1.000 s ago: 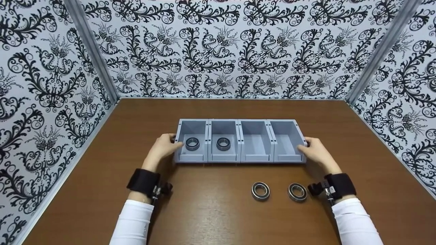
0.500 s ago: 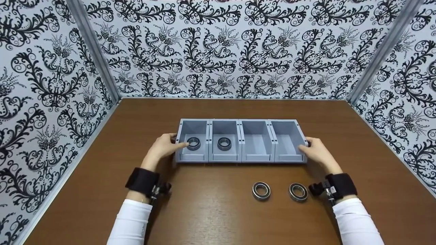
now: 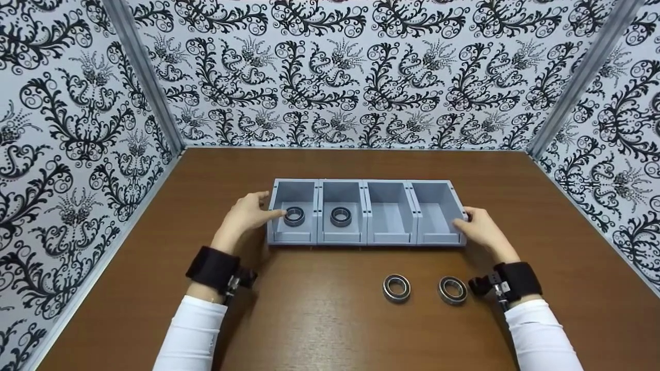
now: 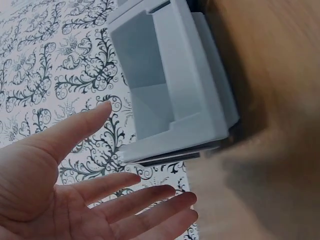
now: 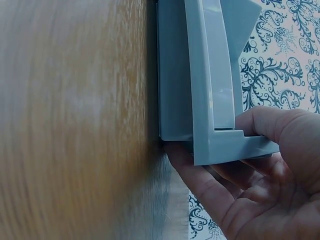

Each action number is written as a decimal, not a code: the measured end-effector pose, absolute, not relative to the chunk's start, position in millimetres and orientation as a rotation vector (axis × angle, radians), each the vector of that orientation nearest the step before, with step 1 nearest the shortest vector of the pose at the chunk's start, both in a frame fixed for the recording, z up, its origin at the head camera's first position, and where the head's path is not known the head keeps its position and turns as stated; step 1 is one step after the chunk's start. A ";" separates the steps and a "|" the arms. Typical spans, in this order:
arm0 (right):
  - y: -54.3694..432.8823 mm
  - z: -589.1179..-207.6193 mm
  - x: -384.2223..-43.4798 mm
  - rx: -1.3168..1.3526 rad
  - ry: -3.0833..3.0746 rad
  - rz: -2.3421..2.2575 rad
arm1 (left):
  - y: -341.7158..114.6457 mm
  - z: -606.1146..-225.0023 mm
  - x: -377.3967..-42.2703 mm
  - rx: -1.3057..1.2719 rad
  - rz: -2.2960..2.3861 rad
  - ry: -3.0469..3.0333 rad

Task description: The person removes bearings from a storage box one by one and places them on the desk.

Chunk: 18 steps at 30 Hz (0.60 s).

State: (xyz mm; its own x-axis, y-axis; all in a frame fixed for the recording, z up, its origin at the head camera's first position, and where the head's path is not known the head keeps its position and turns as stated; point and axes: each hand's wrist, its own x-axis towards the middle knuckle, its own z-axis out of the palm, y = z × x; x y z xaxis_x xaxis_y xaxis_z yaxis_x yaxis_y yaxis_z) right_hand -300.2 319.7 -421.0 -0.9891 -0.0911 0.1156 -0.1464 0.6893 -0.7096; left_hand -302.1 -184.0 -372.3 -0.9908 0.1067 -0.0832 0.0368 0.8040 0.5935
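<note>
A row of joined grey storage bins [image 3: 340, 238] sits on the table. One ball bearing [image 3: 294, 223] lies in the leftmost bin and another bearing [image 3: 341, 223] in the bin beside it; the two right bins hold nothing. At the row's left end, my left hand [image 3: 246, 212] has its fingers spread, and the left wrist view shows its thumb and fingers [image 4: 145, 215] apart from the bin wall. On the right end, my right hand [image 3: 483, 229] grips the outer bin, thumb over the side wall and fingers [image 5: 202, 180] low along the outside.
Two more bearings lie on the table in front of the row, one [image 3: 396, 299] nearer the middle and one [image 3: 452, 301] close to the right wrist camera. Patterned panels [image 3: 335, 77] stand behind and at both sides of the brown table [image 3: 319, 319].
My left hand has let go of the row's left end and drawn slightly away, its fingers opening. The right hand keeps its hold. Bins and bearings stay in place.
</note>
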 end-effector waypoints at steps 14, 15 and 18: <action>320.1 -419.5 -298.7 0.200 -2.833 1.195 | -175.1 -351.5 -298.1 0.198 0.884 2.945; 319.9 -419.5 -298.7 0.201 -2.831 1.199 | -173.9 -350.7 -297.8 0.210 0.867 2.957; 319.6 -419.5 -298.7 0.205 -2.829 1.201 | -170.1 -348.3 -296.5 0.242 0.818 2.994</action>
